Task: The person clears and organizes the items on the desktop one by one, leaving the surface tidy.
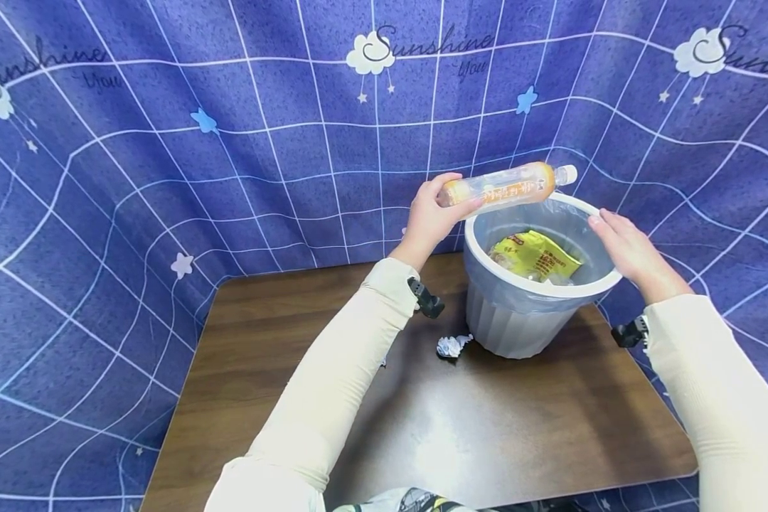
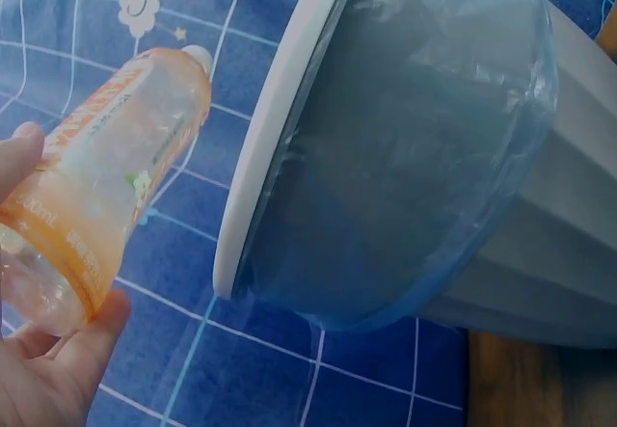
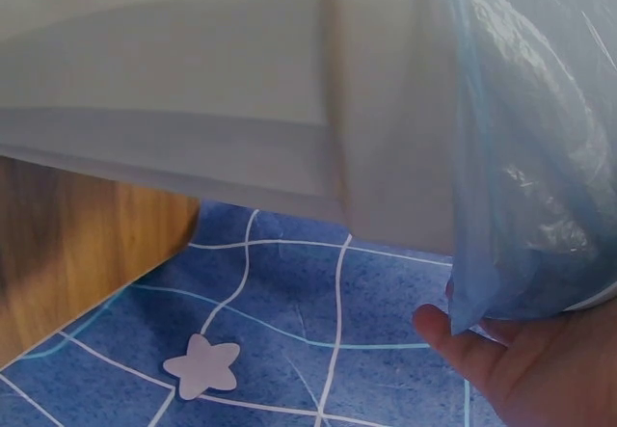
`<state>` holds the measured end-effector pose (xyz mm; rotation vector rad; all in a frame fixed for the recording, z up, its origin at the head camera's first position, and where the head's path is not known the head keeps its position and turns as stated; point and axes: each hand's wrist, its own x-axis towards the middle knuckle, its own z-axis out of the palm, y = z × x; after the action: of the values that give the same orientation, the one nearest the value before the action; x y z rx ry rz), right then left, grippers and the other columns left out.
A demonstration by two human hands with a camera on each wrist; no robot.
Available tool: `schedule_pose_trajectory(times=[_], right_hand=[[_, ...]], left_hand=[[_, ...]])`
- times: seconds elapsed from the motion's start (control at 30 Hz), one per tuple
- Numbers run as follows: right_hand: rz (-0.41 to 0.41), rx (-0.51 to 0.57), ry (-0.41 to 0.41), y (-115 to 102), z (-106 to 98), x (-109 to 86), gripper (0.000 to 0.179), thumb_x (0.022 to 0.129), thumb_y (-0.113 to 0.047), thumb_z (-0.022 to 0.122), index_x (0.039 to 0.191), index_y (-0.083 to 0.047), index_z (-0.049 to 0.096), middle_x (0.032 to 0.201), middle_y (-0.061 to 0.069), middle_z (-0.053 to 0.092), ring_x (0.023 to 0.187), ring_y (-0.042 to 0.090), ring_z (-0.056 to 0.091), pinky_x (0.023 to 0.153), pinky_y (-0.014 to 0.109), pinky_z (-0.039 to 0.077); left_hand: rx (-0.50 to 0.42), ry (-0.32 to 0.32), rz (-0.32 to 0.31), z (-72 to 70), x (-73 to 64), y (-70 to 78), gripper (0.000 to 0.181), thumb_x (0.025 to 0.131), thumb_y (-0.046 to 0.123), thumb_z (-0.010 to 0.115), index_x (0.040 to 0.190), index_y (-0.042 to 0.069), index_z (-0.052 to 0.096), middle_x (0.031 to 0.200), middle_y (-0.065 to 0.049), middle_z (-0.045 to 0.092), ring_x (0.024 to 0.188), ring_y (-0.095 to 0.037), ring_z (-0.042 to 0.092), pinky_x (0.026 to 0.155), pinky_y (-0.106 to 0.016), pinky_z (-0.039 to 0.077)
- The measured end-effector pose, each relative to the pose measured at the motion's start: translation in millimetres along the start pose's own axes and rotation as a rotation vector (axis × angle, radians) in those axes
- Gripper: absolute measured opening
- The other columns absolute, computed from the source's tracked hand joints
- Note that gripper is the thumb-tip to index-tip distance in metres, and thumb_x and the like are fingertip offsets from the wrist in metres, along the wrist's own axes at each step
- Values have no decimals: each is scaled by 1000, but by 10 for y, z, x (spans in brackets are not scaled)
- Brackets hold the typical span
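My left hand (image 1: 432,217) grips a clear plastic bottle (image 1: 508,186) with an orange label and white cap, fingers and thumb around its base end. It lies nearly level above the back-left rim of a grey trash can (image 1: 515,323), cap toward the right. Close up in the left wrist view, the bottle (image 2: 135,147) looks transparent, without visible liquid. At the can's right rim rests my right hand (image 1: 633,249), fingers extended. The right wrist view has that hand (image 3: 540,369) beside the bluish liner (image 3: 482,263); its contact is partly hidden.
A yellow-green wrapper (image 1: 534,256) lies inside the lined can. Crumpled silvery paper (image 1: 451,346) sits on the brown wooden table (image 1: 486,427) by the can's base. Behind hangs a blue patterned cloth (image 1: 294,142). Another small scrap (image 1: 383,362) shows beside the left sleeve.
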<state>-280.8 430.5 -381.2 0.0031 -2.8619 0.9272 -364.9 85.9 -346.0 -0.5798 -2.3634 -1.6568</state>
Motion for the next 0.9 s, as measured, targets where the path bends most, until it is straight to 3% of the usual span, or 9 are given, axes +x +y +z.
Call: schedule_pose_trajectory(times=[0.17,0.33,0.43,0.6,0.73,0.9], right_hand=[[-12,7,13,-5,2,-4,76,108,-48,19,154,12,17,157,39,16,146,55,12,119,64,10],[-4,4,7,-4,-3,-9,77,108,-49,18,155,11,17,158,38,14,147,55,10,119,64,9],[6,-2,3,-7,-7,-11,77,107,-50,18,155,10,16,158,38,14,147,55,11,119,64,9],[17,-6,-13,-2,-8,0,76,108,-50,17,156,9,14,159,37,13,147,54,9,119,64,8],[17,-6,-21,-3,-7,7,75,108,-49,17,156,9,13,159,37,12,147,54,9,119,63,7],[15,-6,-16,-15,-4,5,75,108,-48,17,156,10,14,158,37,13,147,54,9,119,63,8]], left_hand=[[17,-40,-6,24,-25,7,67,81,49,83,139,27,59,126,-3,54,107,-15,53,87,-29,49],[-56,-126,-29,-5,-37,-33,70,90,51,71,152,32,44,144,-11,44,125,-25,56,97,-35,52],[-86,-116,-30,-56,-32,-71,67,94,53,65,153,32,43,147,-14,43,129,-30,55,101,-41,51],[-106,-85,-54,-182,-31,-185,63,94,57,62,151,35,45,146,-11,45,126,-26,56,99,-47,51],[-122,-73,-71,-266,-51,-339,61,93,56,65,148,38,47,143,-8,48,122,-23,58,96,-46,52],[-194,-87,-70,-292,-150,-570,61,94,47,69,149,33,47,139,-7,50,116,-23,61,92,-41,55]])
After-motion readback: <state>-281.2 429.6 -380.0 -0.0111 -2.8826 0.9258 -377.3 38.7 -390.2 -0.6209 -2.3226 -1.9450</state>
